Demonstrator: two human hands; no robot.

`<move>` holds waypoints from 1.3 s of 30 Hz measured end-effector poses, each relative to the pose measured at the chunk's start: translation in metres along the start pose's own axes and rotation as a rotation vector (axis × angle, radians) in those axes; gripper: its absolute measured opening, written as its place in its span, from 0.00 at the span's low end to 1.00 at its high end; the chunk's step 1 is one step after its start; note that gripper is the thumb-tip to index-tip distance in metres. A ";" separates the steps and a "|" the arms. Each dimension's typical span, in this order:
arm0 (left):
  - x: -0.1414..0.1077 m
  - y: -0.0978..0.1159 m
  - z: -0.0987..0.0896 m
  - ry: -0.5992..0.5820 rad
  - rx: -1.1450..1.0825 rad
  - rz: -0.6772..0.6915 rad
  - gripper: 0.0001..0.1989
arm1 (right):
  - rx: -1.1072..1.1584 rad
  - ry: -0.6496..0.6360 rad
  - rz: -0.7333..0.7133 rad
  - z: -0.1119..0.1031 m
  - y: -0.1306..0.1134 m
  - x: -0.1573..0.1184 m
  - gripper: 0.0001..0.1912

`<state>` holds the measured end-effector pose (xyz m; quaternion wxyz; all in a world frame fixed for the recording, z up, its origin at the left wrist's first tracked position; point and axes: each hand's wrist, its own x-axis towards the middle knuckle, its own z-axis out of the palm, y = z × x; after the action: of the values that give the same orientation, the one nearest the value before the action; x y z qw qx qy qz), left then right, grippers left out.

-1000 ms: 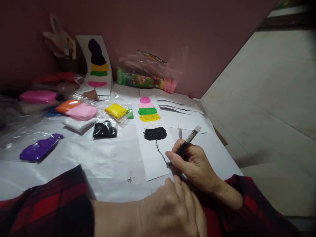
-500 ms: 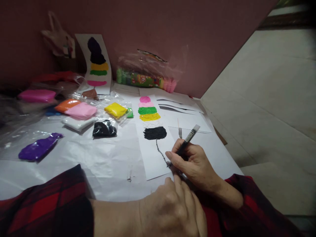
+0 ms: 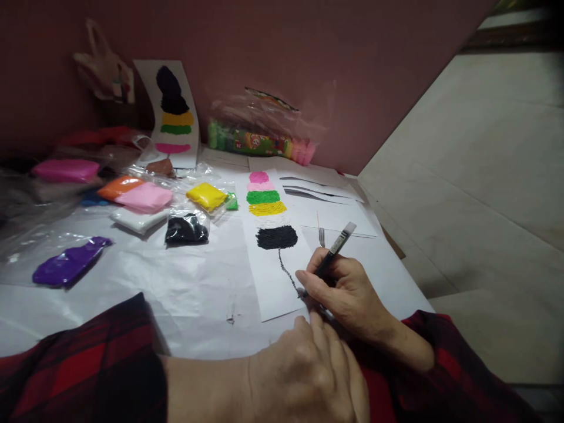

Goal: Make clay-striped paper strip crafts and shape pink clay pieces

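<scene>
Pen (image 3: 337, 248) leans in the right hand (image 3: 352, 294), thumb and fingers pinched narrow around its dark barrel, its lower end at the foot of a thin, bumpy black line (image 3: 288, 275) on a white paper strip (image 3: 268, 294). The strip lies flat on the white table cover (image 3: 211, 341), just beyond the left hand (image 3: 304, 370). That hand is bent, its fingers close together near the strip's lower edge; the fingertips are hidden, so I cannot tell whether they press or hold anything.

The strip could twist if the pen pushes sideways, since neither hand plainly pins it. Too much pressure could flatten or break the line, which looks narrow and fragile. The two hands are so near each other that a knock from the left could jolt the pen. If the black patch (image 3: 277, 237) is soft, a drifting right hand could smear it. The fork (image 3: 321, 237) shows just past the right knuckles and could be nudged. The purple clay (image 3: 70, 262) is well apart, at little risk.
</scene>
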<state>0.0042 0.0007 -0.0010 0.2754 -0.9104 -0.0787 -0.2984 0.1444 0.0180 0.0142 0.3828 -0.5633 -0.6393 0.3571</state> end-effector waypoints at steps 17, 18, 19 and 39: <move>-0.002 0.002 0.000 -0.010 0.008 -0.006 0.09 | -0.020 0.008 -0.016 0.000 0.000 0.001 0.11; -0.001 0.002 0.000 -0.009 0.010 -0.002 0.09 | -0.026 0.010 -0.014 0.000 0.001 0.001 0.12; -0.001 0.002 0.000 -0.010 0.013 0.000 0.09 | -0.031 0.010 -0.014 0.000 0.001 0.001 0.12; -0.002 0.000 -0.001 -0.025 0.010 0.018 0.10 | -0.048 0.000 -0.011 0.000 0.002 0.001 0.12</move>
<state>0.0024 -0.0001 -0.0015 0.2817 -0.9134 -0.0753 -0.2840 0.1451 0.0193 0.0128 0.3712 -0.5689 -0.6507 0.3394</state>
